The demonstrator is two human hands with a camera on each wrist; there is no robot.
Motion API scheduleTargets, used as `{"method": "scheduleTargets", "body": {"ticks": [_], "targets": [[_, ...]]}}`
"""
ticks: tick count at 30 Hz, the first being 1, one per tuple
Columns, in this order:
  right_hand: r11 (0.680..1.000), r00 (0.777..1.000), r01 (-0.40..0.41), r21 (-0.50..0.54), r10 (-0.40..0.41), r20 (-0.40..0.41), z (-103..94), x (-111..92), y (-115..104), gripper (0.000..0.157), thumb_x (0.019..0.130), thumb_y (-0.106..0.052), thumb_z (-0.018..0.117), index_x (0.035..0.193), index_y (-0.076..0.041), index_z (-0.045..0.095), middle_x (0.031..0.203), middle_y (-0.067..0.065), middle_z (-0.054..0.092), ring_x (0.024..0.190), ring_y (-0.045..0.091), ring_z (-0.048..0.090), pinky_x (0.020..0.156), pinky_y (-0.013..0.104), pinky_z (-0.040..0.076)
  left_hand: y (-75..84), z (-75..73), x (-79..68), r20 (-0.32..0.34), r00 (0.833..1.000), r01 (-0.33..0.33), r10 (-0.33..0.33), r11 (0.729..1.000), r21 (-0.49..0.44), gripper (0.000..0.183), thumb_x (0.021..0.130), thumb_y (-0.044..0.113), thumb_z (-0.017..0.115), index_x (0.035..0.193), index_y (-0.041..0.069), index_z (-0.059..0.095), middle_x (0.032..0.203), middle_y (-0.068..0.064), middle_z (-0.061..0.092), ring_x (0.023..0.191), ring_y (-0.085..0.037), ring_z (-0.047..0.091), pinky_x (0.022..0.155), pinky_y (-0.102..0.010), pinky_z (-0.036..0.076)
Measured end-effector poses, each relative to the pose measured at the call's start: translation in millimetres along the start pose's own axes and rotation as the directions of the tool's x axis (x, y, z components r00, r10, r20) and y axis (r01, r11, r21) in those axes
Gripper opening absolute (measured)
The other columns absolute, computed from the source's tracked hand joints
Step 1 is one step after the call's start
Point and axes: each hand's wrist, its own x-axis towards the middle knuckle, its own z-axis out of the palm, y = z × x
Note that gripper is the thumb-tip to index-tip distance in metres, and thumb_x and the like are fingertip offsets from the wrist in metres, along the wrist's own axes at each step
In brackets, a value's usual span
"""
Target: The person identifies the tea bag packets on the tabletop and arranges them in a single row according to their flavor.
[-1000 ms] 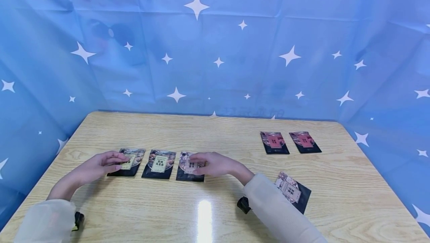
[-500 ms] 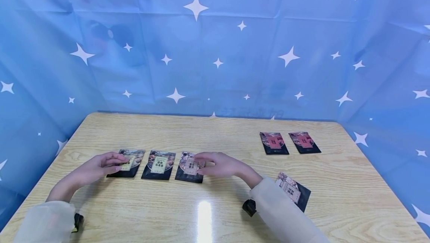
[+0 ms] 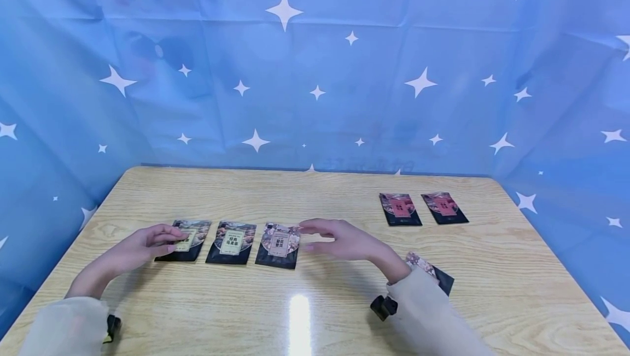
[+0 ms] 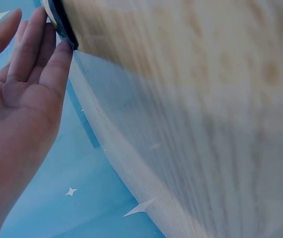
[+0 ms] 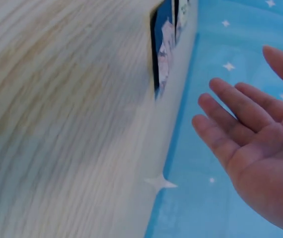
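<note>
Three flat tea packets lie in a row at the left and middle of the table in the head view. My left hand [image 3: 143,247] rests over the left packet [image 3: 193,245], covering part of its yellow-green label. In the left wrist view the fingers [image 4: 57,67] are fairly straight, tips at the dark packet edge [image 4: 63,22]. The middle packet [image 3: 231,243] has a pale green label. To its right lies a packet with a pink label [image 3: 277,245]. My right hand [image 3: 339,240] hovers just right of that packet, fingers extended and holding nothing, as the right wrist view also shows.
Two packets with red labels, one [image 3: 401,210] beside the other [image 3: 445,208], lie at the back right. Another pink-label packet [image 3: 445,280] lies askew, partly hidden by the right sleeve [image 3: 433,312]. A blue starry curtain [image 3: 315,71] hangs behind the wooden table [image 3: 221,312].
My right hand has drawn off to the right from the pink-label packet, uncovering it. The right sleeve now hides more of the askew packet. The left hand stays in place.
</note>
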Motion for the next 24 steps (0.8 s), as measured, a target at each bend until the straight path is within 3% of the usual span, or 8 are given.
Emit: {"method": "scheduleTargets", "body": {"ticks": [4, 10, 17, 24], "targets": [[1.000, 1.000, 0.000, -0.014, -0.001, -0.025, -5.3, -11.2, 1.0, 0.051, 0.094, -0.023, 0.054, 0.138, -0.005, 0.038, 0.133, 0.008, 0.048, 0.120, 0.024, 0.045, 0.099, 0.042, 0.034, 0.1, 0.4, -0.2, -0.003, 1.000, 0.004, -0.004, 1.000, 0.005, 0.041, 0.094, 0.015, 0.052, 0.127, -0.008, 0.041, 0.129, -0.030, 0.043, 0.111, -0.010, 0.051, 0.080, -0.025, 0.046], [1.000, 0.999, -0.003, 0.003, 0.003, -0.037, -12.9, -28.2, 7.8, 0.049, 0.094, -0.024, 0.053, 0.137, -0.005, 0.039, 0.132, 0.010, 0.049, 0.119, 0.027, 0.046, 0.098, 0.045, 0.035, -0.5, 0.1, 0.0, 0.004, 1.000, -0.003, 0.003, 1.000, -0.008, 0.042, 0.095, 0.015, 0.051, 0.126, -0.009, 0.040, 0.129, -0.031, 0.042, 0.105, 0.003, 0.050, 0.079, -0.025, 0.047], [0.999, 0.997, -0.037, 0.035, 0.039, -0.063, -23.5, -51.8, 17.6, 0.049, 0.095, -0.024, 0.051, 0.137, -0.002, 0.039, 0.130, 0.015, 0.049, 0.118, 0.032, 0.046, 0.094, 0.048, 0.038, -0.2, 0.0, 0.4, -0.002, 1.000, 0.003, -0.003, 1.000, 0.008, 0.042, 0.094, 0.016, 0.052, 0.126, -0.009, 0.040, 0.129, -0.030, 0.043, 0.109, -0.007, 0.051, 0.079, -0.025, 0.047], [0.994, 0.993, -0.088, 0.065, 0.092, -0.071, -35.0, -75.5, 27.1, 0.049, 0.095, -0.024, 0.050, 0.138, -0.002, 0.037, 0.130, 0.017, 0.049, 0.118, 0.035, 0.046, 0.091, 0.039, 0.043, -0.3, 0.0, 0.4, 0.003, 1.000, 0.003, -0.003, 1.000, 0.014, 0.041, 0.095, 0.016, 0.051, 0.126, -0.008, 0.040, 0.129, -0.030, 0.043, 0.108, -0.004, 0.051, 0.079, -0.025, 0.046]]}}
